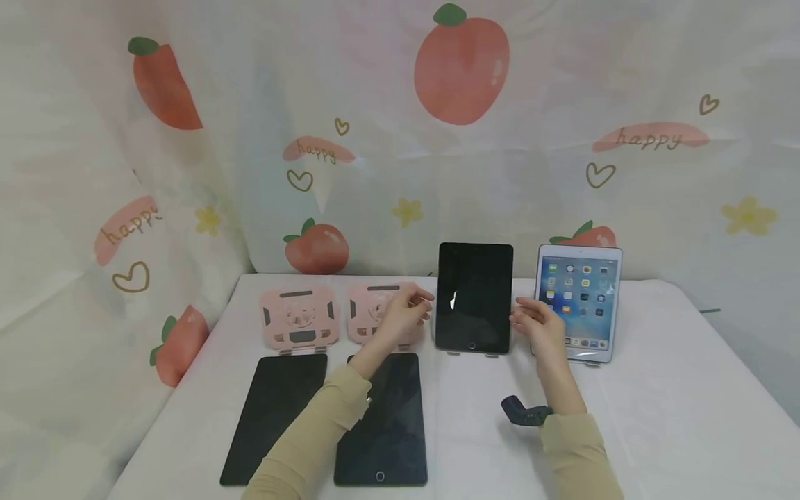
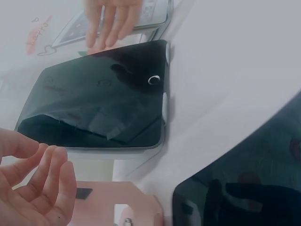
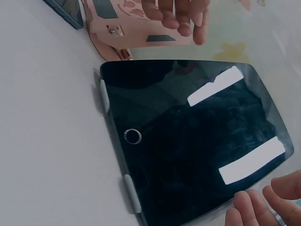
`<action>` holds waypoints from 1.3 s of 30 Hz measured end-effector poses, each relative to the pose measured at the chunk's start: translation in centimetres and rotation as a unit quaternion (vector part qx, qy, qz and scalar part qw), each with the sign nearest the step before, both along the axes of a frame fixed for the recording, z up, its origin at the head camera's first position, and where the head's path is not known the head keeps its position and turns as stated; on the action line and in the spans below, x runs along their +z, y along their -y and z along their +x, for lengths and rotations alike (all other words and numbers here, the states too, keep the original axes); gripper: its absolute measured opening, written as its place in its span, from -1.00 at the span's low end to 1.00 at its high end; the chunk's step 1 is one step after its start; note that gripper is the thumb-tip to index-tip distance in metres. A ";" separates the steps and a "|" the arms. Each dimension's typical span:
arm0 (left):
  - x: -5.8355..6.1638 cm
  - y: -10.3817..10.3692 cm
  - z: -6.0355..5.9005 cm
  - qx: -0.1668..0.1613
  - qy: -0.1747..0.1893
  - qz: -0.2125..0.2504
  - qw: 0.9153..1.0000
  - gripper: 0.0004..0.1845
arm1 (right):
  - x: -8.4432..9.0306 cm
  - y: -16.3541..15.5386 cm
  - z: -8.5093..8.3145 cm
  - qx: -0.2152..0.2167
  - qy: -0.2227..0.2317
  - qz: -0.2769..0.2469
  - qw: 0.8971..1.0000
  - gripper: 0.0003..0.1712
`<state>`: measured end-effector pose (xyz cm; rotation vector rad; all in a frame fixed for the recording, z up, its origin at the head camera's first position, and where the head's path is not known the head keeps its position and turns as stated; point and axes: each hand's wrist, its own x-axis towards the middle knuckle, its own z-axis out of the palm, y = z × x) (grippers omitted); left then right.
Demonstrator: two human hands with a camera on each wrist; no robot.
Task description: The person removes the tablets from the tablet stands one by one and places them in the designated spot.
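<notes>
A tablet with a dark screen [image 1: 473, 298] leans upright in a stand, its lower edge on the stand's small lips [image 3: 133, 193]. My left hand [image 1: 406, 309] hovers off its left side, in front of a pink tablet stand [image 1: 369, 305]. In the left wrist view the left hand [image 2: 37, 179] has loosely bent fingers and holds nothing. At the tablet's right edge is my right hand [image 1: 540, 326], fingers slightly bent and gripping nothing; whether the fingertips [image 3: 242, 200] touch the edge I cannot tell. Behind that hand a lit tablet [image 1: 578, 295] showing app icons stands propped up.
Another pink stand [image 1: 300, 318] is at the back left. Two black tablets lie flat in front of the pink stands: one at left [image 1: 275, 410], one beside it [image 1: 394, 437]. A dark band [image 1: 525, 412] sits at the right wrist. A printed cloth [image 1: 375, 194] hangs behind the white table [image 1: 675, 417].
</notes>
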<state>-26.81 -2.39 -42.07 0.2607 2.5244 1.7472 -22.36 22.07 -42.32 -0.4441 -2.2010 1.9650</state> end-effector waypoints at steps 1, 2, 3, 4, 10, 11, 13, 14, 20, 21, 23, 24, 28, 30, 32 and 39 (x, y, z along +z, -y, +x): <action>0.1 0.0 -0.2 -0.002 -0.002 0.000 1.000 -0.83 | 0.2 0.0 -0.1 -0.003 -0.008 -0.004 1.000 -0.53; 0.2 -0.1 -0.4 -0.004 0.000 0.000 1.000 -0.82 | 0.3 -0.1 -0.3 -0.003 -0.014 -0.005 1.000 -0.53; 0.3 -0.1 -0.6 -0.006 0.001 -0.001 1.000 -0.82 | 0.5 -0.1 -0.4 -0.005 -0.019 -0.004 1.000 -0.54; 0.5 -0.2 -0.7 -0.007 0.000 -0.002 1.000 -0.81 | 0.7 -0.2 -0.6 -0.006 -0.021 0.001 1.000 -0.54; 1.2 -0.7 -2.0 -0.009 0.000 -0.012 1.000 -0.80 | 1.7 -0.5 -1.3 -0.006 -0.019 0.050 0.999 -0.52; 1.2 -0.7 -2.2 -0.010 0.000 -0.014 1.000 -0.80 | 1.9 -0.5 -1.5 -0.005 -0.022 0.059 0.998 -0.52; 1.4 -0.8 -2.5 -0.010 -0.007 -0.016 1.000 -0.79 | 2.2 -0.4 -1.6 -0.003 -0.027 0.083 0.996 -0.52; 1.5 -0.9 -2.6 -0.008 -0.011 -0.020 1.000 -0.77 | 2.3 -0.3 -1.8 -0.004 -0.030 0.095 0.995 -0.53; 2.1 -1.2 -3.0 -0.003 -0.033 -0.031 0.999 -0.71 | 2.8 0.1 -2.3 -0.017 -0.048 0.160 0.986 -0.54; 2.1 -1.3 -3.1 -0.002 -0.036 -0.033 0.999 -0.72 | 2.9 0.2 -2.4 -0.017 -0.052 0.169 0.984 -0.54; 2.2 -1.5 -3.2 0.000 -0.040 -0.041 0.998 -0.72 | 3.0 0.3 -2.6 -0.014 -0.058 0.180 0.982 -0.54; 2.3 -1.5 -3.2 0.002 -0.044 -0.043 0.998 -0.72 | 3.0 0.3 -2.8 -0.012 -0.061 0.185 0.981 -0.54; 2.6 -2.0 -3.3 0.014 -0.057 -0.050 0.997 -0.70 | 3.1 0.2 -3.3 -0.004 -0.072 0.193 0.979 -0.53; 2.6 -2.2 -3.5 0.021 -0.060 -0.050 0.997 -0.70 | 3.2 0.3 -3.6 -0.002 -0.073 0.196 0.978 -0.53; 2.6 -2.4 -3.6 0.027 -0.061 -0.046 0.997 -0.70 | 3.2 0.3 -3.9 0.001 -0.074 0.200 0.977 -0.53; 2.4 -3.2 -4.0 0.060 -0.065 -0.014 0.996 -0.73 | 3.1 0.7 -4.8 -0.009 -0.097 0.232 0.968 -0.54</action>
